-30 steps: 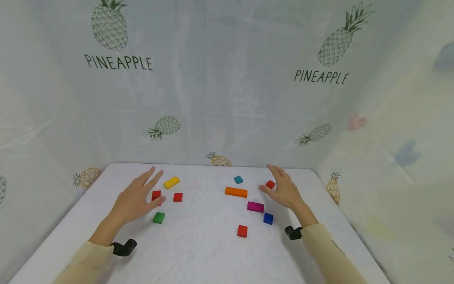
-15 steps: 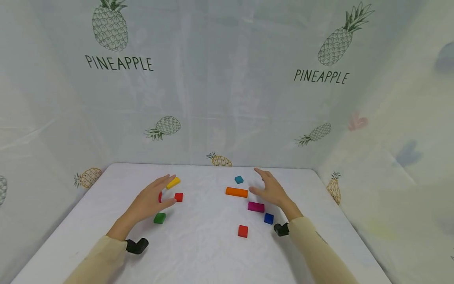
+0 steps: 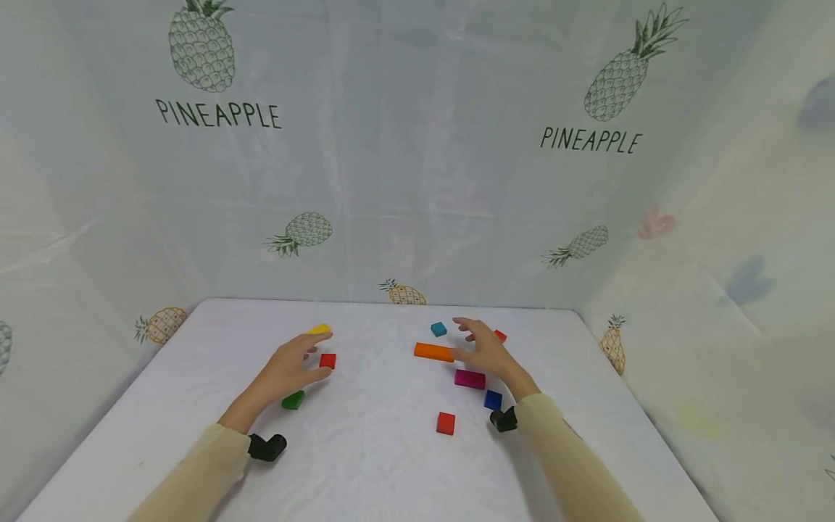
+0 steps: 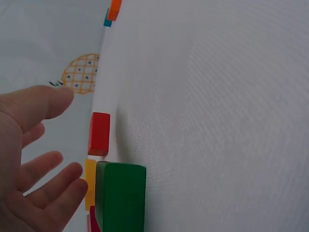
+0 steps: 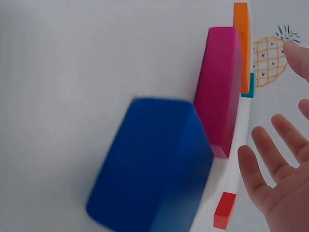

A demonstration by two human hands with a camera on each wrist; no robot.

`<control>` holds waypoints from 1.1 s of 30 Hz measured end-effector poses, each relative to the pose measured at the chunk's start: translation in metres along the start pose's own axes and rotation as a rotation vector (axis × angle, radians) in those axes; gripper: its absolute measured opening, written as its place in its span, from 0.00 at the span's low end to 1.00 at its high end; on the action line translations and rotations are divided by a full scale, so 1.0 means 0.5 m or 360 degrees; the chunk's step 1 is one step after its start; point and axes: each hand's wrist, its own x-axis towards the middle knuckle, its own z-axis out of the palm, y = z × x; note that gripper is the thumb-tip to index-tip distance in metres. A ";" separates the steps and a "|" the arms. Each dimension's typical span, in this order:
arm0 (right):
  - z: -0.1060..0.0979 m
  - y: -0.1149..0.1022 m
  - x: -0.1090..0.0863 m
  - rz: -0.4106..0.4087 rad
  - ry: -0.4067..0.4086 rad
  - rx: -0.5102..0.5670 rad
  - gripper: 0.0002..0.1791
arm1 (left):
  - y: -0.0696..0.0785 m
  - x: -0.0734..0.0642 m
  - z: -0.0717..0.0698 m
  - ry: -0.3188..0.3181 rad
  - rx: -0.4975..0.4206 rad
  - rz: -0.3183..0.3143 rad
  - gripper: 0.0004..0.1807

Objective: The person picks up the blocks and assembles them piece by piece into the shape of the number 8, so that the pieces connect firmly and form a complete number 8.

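Above the left of the white table, my left hand (image 3: pixel 283 371) has its thumb and fingers spread around a red block (image 3: pixel 327 361), with nothing gripped. A yellow block (image 3: pixel 320 329) lies just beyond its fingertips, and a green block (image 3: pixel 293 400) is partly covered below the palm. In the left wrist view, the red block (image 4: pixel 100 134) stands apart from the fingers. My right hand (image 3: pixel 491 353) hovers with parted fingers at the right end of an orange block (image 3: pixel 432 351); whether the thumb touches it I cannot tell. A magenta block (image 3: pixel 470 379) lies below that hand.
A teal block (image 3: pixel 438 329) sits behind the orange one. Nearer lie a blue block (image 3: pixel 493 400) and a red cube (image 3: pixel 446 423). Another red block (image 3: pixel 500 336) shows behind the right hand. Pineapple-printed sheeting (image 3: pixel 404 181) stands along the table's back and sides.
My left hand has moved right toward the red block, covering the red pieces farther left. The right hand has moved left toward the orange block. No blocks have visibly shifted.
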 end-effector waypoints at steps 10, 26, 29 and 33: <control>0.021 -0.003 0.006 0.0031 -0.0006 0.0037 0.39 | -0.011 0.012 0.020 -0.0023 -0.0107 -0.0073 0.37; 0.042 0.005 0.012 0.0087 -0.0063 0.0066 0.32 | -0.019 0.029 0.028 -0.0037 -0.0053 -0.0087 0.28; 0.045 0.006 0.014 0.0084 -0.0073 0.0049 0.29 | -0.020 0.033 0.027 -0.0041 -0.0028 -0.0063 0.27; 0.049 0.008 0.015 0.0095 -0.0084 0.0032 0.25 | -0.019 0.037 0.027 -0.0044 -0.0012 -0.0069 0.26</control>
